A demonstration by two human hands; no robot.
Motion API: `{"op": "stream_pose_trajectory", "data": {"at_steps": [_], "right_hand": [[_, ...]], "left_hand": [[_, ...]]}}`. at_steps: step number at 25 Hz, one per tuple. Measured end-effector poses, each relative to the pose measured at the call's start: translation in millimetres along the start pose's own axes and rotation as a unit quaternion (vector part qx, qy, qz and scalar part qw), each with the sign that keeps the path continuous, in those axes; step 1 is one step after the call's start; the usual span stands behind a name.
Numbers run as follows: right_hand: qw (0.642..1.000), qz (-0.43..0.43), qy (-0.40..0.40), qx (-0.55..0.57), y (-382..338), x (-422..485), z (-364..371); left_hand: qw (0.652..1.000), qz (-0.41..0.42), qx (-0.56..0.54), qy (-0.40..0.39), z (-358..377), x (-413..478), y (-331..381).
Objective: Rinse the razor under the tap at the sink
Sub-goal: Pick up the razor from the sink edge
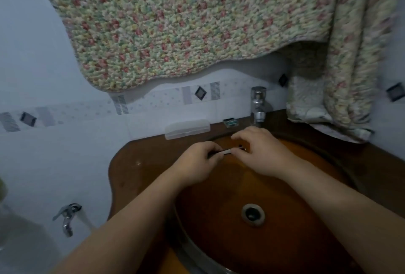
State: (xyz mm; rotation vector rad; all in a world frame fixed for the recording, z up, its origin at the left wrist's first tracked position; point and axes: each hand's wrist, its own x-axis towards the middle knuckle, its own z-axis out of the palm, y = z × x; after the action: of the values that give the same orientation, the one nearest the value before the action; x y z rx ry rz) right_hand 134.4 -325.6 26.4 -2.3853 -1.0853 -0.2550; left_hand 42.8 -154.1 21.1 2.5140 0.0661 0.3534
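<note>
While both hands work over the back of the brown sink [219, 241], I note the razor [224, 151] held level between them, well above the drain [253, 214]. Left hand [197, 164]: fingers curled closed around the dark handle end. Right hand [260, 153]: fingertips pinched on the other end, where the head is hidden under them. A pale middle stretch of the razor shows in the gap. The tap [258, 104] stands behind the right hand; I cannot tell whether water runs. On the surface by the wall lie a clear plastic case [187, 128] and, beside it, a small dark cartridge [230, 122]. A floral blanket [186, 21] hangs above. A second tap [68, 216] sits low on the left wall.
</note>
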Motion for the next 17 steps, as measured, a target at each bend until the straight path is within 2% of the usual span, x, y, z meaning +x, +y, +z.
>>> {"op": "stream_pose_trajectory", "data": {"at_steps": [2, 6, 9, 13, 17], "right_hand": [[0.998, 0.015, -0.035, 0.049, 20.5, -8.3, -6.7], [0.987, 0.061, -0.049, 0.144, 49.4, -16.3, -17.4], [0.977, 0.121, -0.041, 0.168, 70.4, -13.3, -25.9], [0.942, 0.202, -0.043, 0.266, 88.6, -18.4, -11.7], [0.930, 0.200, -0.049, 0.306, 94.7, -20.8, -0.1]], "left_hand": [[1.000, 0.022, -0.017, -0.014, 11.4, 9.3, 12.0], [0.998, 0.037, -0.041, -0.008, 33.5, 29.9, 20.0], [0.996, -0.001, -0.088, 0.010, 45.0, 47.0, 20.1], [0.982, -0.053, -0.181, -0.003, 58.9, 61.3, 16.0], [0.947, -0.086, -0.308, 0.004, 71.4, 62.8, 9.2]]}}
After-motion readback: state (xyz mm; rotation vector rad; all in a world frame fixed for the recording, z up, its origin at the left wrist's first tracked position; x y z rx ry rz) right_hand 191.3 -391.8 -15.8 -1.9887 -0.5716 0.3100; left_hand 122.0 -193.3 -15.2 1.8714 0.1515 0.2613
